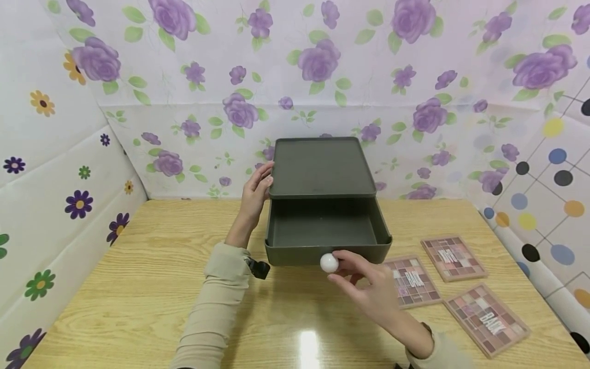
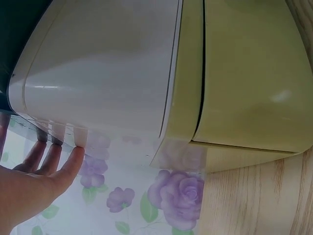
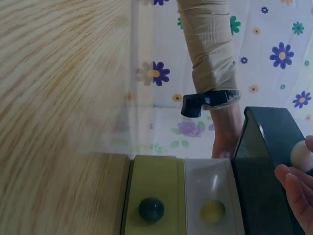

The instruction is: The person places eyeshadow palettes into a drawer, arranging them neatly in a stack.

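So the top drawer [image 1: 295, 254] of this dark drawer unit [image 1: 322, 166] is sitting open, front facing the person. The bit I can see runs longest side to side, but its back end is tucked under the unit's lid, so no idea which way the true long axis goes. The white knob [image 1: 329, 262] is round, sticks out toward the person, and sits around the middle of the unit's front.

Right grip [image 1: 369, 289] is narrow, pinching that knob between thumb and finger. Left grip [image 1: 255, 195] is fairly wide, fingers spread against the unit's left side. Its wrist cam shows a white layer [image 2: 107, 73] and a yellowish one [image 2: 254, 73] below the dark top, which is mostly cut off there.

From the right wrist you also get a yellow knob [image 3: 212, 212] and a dark knob [image 3: 151, 210] on the unit's front, but the right hand is chopped by the edge.

Three palettes [image 1: 487, 319] lie on the table [image 1: 138, 287] right of the unit; the nearest is partly hidden by the right hand.
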Motion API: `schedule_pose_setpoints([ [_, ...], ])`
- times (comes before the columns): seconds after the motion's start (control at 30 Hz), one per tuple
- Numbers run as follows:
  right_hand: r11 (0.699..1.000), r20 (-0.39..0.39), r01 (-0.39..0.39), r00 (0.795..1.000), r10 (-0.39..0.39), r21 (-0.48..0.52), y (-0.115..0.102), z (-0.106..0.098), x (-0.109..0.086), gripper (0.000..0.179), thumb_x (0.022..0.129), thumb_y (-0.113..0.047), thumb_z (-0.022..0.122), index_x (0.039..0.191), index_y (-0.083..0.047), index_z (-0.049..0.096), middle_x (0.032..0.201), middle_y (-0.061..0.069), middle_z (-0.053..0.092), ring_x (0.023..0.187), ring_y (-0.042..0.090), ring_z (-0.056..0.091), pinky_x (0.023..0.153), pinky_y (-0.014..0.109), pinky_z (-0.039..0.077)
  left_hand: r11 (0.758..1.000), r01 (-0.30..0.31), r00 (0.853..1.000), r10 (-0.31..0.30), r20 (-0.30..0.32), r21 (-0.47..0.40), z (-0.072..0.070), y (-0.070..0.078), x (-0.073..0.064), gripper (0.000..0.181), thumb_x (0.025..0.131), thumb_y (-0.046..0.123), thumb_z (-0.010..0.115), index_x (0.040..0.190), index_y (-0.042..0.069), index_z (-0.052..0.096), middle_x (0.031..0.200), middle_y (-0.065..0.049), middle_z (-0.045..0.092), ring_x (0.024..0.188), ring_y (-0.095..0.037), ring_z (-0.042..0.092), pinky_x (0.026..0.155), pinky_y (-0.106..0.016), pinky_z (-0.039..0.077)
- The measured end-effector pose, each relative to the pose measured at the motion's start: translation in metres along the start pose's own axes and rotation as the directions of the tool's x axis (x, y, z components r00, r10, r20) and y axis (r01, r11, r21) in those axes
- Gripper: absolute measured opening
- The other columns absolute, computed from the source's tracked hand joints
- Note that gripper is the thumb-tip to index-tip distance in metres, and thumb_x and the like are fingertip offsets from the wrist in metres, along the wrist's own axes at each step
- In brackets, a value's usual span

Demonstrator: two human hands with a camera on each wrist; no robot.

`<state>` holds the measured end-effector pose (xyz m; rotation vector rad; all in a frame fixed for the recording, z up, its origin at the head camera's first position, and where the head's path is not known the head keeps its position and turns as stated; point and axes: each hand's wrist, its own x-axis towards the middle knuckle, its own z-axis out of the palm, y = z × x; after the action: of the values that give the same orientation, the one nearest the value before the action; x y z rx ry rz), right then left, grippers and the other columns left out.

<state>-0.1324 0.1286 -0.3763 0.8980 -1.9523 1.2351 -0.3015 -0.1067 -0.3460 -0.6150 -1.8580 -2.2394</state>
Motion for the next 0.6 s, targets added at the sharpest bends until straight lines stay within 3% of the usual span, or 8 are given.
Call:
schedule_pose_setpoints([
  [0.27,1.0,0.047,0.0,0.999,-0.001,0.003,-0.002,-0.028,-0.003,0.03,0.083,-0.025,0.066,0.102,-0.003,0.063,0.071,0.006,0.067,0.061,0.005,0.061,0.05,0.015,0.046,1.0,-0.015,1.0,0.015,0.001,0.011,0.0,-0.003,0.001,0.044,0.094,0.014,0.043,0.136,0.002,0.04,0.134,-0.017,0.04,0.11,-0.019,0.048,0.077,-0.025,0.046],
  [0.6,0.999,0.161,0.032,0.986,-0.036,0.027,0.007,-0.072,-0.009,0.015,0.077,-0.004,0.07,0.092,-0.006,0.066,0.073,0.002,0.066,0.058,0.002,0.059,0.051,0.015,0.046,1.0,-0.017,1.0,0.016,0.011,0.022,-0.001,-0.003,-0.001,0.045,0.093,0.017,0.044,0.136,0.004,0.041,0.135,-0.016,0.04,0.111,-0.021,0.047,0.078,-0.025,0.046],
])
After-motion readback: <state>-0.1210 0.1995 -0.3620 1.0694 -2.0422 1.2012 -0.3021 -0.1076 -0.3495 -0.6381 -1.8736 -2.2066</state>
